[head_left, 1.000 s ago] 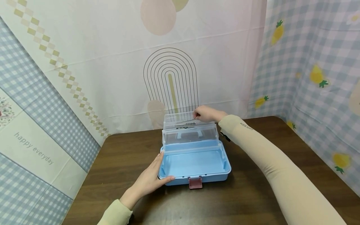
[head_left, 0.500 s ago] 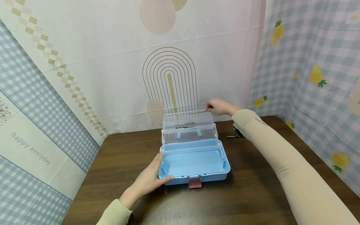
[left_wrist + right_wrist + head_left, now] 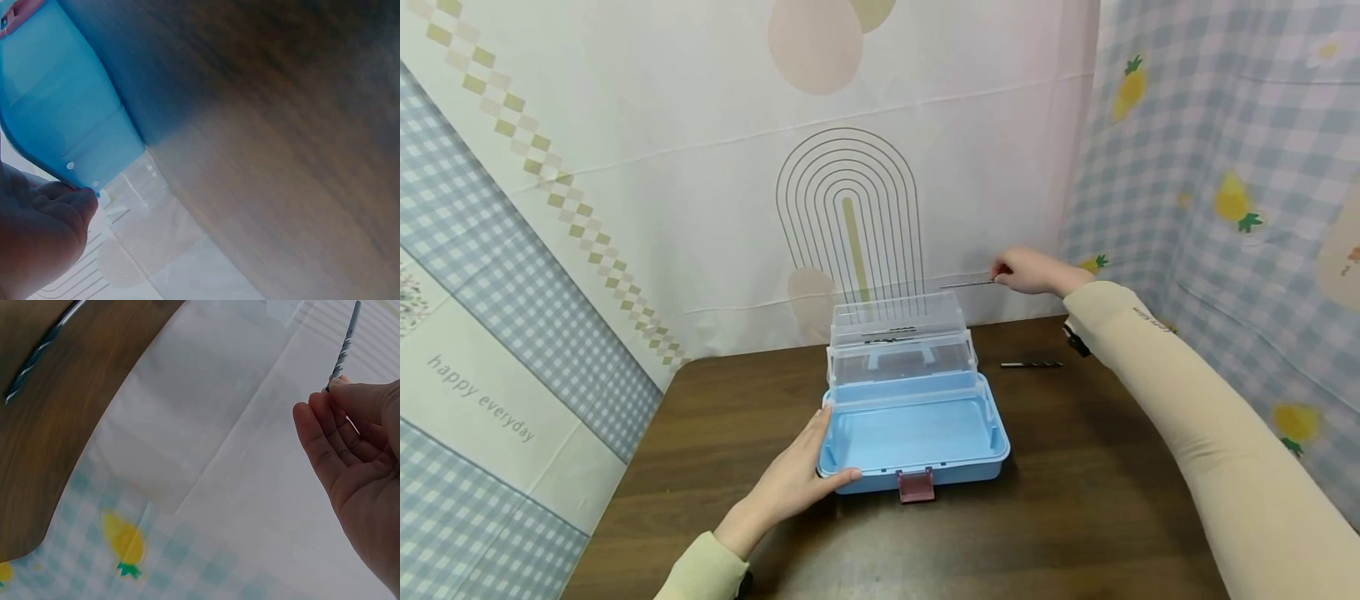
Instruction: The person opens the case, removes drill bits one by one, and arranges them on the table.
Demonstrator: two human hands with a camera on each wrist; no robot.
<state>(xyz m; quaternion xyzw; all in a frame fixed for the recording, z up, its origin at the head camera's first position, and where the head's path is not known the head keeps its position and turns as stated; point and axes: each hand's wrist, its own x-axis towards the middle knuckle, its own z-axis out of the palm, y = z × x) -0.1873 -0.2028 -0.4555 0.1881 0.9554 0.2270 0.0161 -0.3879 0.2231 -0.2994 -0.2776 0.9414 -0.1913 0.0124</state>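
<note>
My right hand [image 3: 1028, 271] pinches a drill bit [image 3: 345, 350] by its fluted end between thumb and fingertips, in the air right of the box; its plain shank points left in the head view. My left hand [image 3: 790, 479] rests on the near left corner of a light blue toolbox [image 3: 917, 437], thumb along the front rim and fingers stretched along the side. The toolbox stands open with clear plastic trays [image 3: 904, 363] raised at its back. Several drill bits [image 3: 889, 335] lie in the upper tray. Another drill bit [image 3: 1032, 364] lies on the table right of the box.
The dark wood table [image 3: 737, 417] carries the box near its middle. A maroon latch [image 3: 916, 486] hangs down at the box's front. Patterned cloth [image 3: 985, 167] hangs behind the table and along both sides.
My right hand has lifted the drill bit out of the upper tray and carried it right, beyond the box. The drill bit on the table has come into view. My left hand stays put.
</note>
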